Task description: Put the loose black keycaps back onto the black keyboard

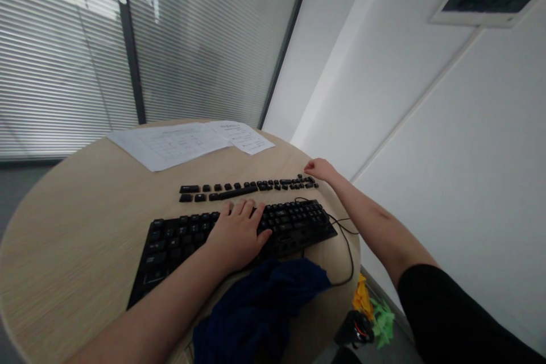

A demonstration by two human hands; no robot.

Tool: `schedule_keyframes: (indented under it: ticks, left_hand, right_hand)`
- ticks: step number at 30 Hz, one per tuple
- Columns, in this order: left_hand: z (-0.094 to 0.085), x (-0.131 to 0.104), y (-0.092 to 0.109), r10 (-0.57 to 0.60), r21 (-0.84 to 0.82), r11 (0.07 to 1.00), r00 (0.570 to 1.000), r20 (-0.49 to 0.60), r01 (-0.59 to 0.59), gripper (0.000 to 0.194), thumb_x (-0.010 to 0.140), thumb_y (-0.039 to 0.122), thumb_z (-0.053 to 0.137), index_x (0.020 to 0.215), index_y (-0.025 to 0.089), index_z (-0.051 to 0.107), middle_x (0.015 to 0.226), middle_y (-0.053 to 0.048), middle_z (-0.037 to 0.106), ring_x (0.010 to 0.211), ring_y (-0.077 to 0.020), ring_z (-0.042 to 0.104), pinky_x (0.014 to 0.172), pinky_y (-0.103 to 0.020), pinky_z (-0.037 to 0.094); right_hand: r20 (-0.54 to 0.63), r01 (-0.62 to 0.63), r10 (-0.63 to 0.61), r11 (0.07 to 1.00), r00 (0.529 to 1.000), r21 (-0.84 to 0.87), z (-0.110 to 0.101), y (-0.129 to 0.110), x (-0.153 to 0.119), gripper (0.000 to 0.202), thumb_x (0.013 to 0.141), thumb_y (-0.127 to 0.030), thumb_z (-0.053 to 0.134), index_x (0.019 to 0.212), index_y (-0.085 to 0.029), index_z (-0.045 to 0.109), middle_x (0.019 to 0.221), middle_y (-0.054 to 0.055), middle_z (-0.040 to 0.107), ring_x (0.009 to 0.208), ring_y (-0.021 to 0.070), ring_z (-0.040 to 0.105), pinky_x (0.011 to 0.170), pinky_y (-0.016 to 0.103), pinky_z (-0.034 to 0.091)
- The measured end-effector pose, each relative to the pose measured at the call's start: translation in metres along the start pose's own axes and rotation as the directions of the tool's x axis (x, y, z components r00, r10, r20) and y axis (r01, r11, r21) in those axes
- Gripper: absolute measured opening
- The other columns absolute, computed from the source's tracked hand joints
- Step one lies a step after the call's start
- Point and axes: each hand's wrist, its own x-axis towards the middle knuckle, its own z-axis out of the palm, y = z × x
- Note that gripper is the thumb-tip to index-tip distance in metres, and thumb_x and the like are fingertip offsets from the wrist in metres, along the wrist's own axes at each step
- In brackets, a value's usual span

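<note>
A black keyboard [183, 239] lies across the round table, with some of its keys hidden under my left hand [239, 233]. That hand rests on the keys with its fingers stretched out and spread. Beyond the keyboard, loose black keycaps [228, 186] are laid out in two rows, among them a long space bar [239, 191]. At the right end of these rows is my right hand [319, 169], its fingers curled together just above the last keycaps. Whatever its fingertips may hold is too small to make out.
White printed papers [179, 142] lie at the table's far side. Dark blue cloth [264, 301] is bunched at the near edge. A black cable [350, 250] loops on the right. A white wall [426, 136] stands close on the right; yellow [362, 298] and green crumpled things [383, 321] are below.
</note>
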Motion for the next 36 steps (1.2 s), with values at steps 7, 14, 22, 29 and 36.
schedule_keyframes:
  ticks: [7,14,22,29,36]
  left_hand:
    - [-0.001,0.0,0.0,0.0,-0.039,0.999,1.0,0.016,0.0,0.065,0.1,0.055,0.041,0.151,0.014,0.049,0.156,-0.021,0.047,0.147,-0.0382,0.04,0.12,-0.061,0.027]
    - [0.004,0.002,-0.002,0.012,-0.056,0.998,1.0,-0.003,-0.012,0.066,0.1,0.057,0.042,0.15,0.015,0.05,0.156,-0.02,0.048,0.147,-0.0388,0.04,0.12,-0.06,0.027]
    - [0.001,0.001,-0.002,0.025,-0.042,0.999,0.999,0.021,-0.024,0.065,0.101,0.055,0.039,0.152,0.015,0.047,0.157,-0.019,0.047,0.147,-0.0369,0.04,0.119,-0.059,0.028]
    - [0.0,0.003,-0.001,0.032,-0.04,0.999,0.999,0.034,-0.031,0.065,0.1,0.054,0.041,0.152,0.015,0.047,0.157,-0.02,0.046,0.147,-0.0373,0.04,0.12,-0.061,0.026]
    - [0.004,0.004,-0.004,0.039,-0.019,0.999,0.999,-0.002,-0.039,0.065,0.1,0.051,0.041,0.153,0.014,0.046,0.155,-0.019,0.049,0.143,-0.0377,0.044,0.12,-0.06,0.026]
  right_hand:
    - [0.13,-0.04,0.041,0.999,0.991,-0.013,0.02,-0.007,0.033,0.034,0.099,-0.042,0.062,0.113,-0.011,0.066,0.112,0.007,0.067,0.104,0.0168,0.066,0.095,0.037,0.057]
    - [0.121,-0.068,0.066,0.998,0.99,0.017,0.026,-0.014,0.035,0.032,0.098,-0.04,0.064,0.111,-0.01,0.067,0.107,0.006,0.068,0.099,0.0156,0.066,0.092,0.035,0.057]
    - [-0.129,-0.045,0.064,0.988,0.99,0.15,-0.007,-0.014,-0.017,0.024,0.089,-0.031,0.069,0.106,-0.016,0.077,0.105,0.006,0.075,0.096,0.0146,0.067,0.087,0.024,0.049]
    - [-0.095,0.01,0.028,0.926,0.995,0.378,-0.002,0.023,-0.131,0.026,0.085,-0.039,0.069,0.097,-0.017,0.078,0.088,0.003,0.076,0.078,0.0142,0.069,0.073,0.022,0.05]
    - [0.003,-0.083,0.089,0.916,0.996,0.391,0.024,0.03,-0.172,0.019,0.083,-0.031,0.069,0.095,-0.019,0.079,0.086,0.001,0.076,0.078,0.0132,0.07,0.072,0.021,0.049]
